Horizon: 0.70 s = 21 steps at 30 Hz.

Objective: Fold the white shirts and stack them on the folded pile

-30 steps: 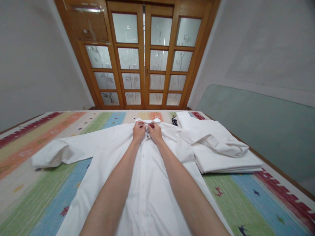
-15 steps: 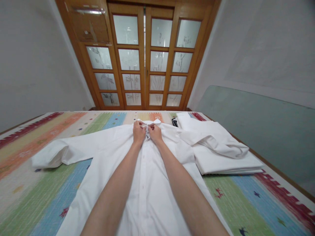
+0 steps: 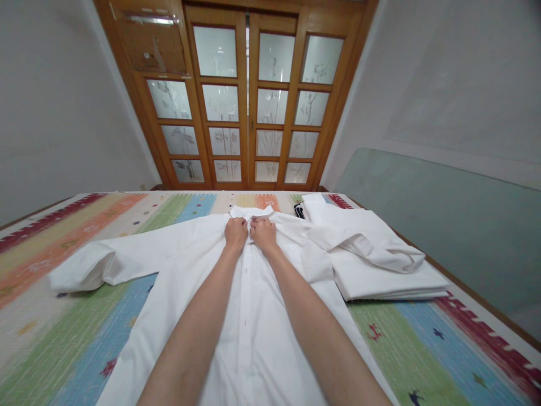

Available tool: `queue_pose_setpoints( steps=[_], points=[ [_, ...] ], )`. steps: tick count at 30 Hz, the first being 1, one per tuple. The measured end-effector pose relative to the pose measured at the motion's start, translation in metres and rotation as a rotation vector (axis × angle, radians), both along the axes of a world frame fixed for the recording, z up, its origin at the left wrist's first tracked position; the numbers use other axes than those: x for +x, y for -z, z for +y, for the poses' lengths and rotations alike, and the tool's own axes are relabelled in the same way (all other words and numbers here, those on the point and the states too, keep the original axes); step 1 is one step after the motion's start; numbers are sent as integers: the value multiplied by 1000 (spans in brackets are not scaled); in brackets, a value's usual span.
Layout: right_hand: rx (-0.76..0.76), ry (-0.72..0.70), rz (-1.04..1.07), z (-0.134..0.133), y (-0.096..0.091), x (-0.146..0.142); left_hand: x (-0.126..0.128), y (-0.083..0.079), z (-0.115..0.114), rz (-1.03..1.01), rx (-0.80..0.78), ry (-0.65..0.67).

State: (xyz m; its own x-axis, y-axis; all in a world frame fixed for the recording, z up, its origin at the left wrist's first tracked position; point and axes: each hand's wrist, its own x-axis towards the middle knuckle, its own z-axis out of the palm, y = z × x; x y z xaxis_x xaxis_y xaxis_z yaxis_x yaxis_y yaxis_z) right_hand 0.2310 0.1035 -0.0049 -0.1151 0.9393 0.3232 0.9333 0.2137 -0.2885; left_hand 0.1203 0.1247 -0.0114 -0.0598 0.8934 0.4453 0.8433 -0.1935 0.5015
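Observation:
A white long-sleeved shirt [image 3: 190, 248] lies face up and spread out, its collar [image 3: 250, 211] at the far end and its button strip running down the middle towards me. Just below the collar, my left hand [image 3: 236, 232] is closed on the left side of the shirt's front opening. Close beside it, my right hand [image 3: 263, 232] grips the opening's other side with curled fingers. The fingertips and any button between them are hidden. One sleeve [image 3: 88, 265] stretches out to the left, and the other reaches right over some folded white cloth.
Folded white cloth [image 3: 389, 285] is stacked at the right, with a small black-and-white item [image 3: 299, 210] near its far end. Beneath everything is a striped, multicoloured cover [image 3: 84, 332]. A greenish panel [image 3: 443, 208] stands along the right wall; wooden glass-paned doors [image 3: 249, 129] are beyond.
Both hands have come slightly towards me, from the collar edge to just below it. More of the collar shows now, and the fingers have curled in further.

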Motion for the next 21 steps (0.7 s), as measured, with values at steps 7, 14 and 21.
queue_pose_setpoints(
  steps=[7, 14, 21],
  points=[
    [153, 211, 144, -5, -4, 2, -3, 0, -3, 43, -48, 22],
    [93, 20, -37, -4, 1, 1, -6, 0, -6, 20, -5, -1],
    [24, 228, -10, -4, -3, -4, -9, -2, -3, -24, -8, -110]
  ],
)
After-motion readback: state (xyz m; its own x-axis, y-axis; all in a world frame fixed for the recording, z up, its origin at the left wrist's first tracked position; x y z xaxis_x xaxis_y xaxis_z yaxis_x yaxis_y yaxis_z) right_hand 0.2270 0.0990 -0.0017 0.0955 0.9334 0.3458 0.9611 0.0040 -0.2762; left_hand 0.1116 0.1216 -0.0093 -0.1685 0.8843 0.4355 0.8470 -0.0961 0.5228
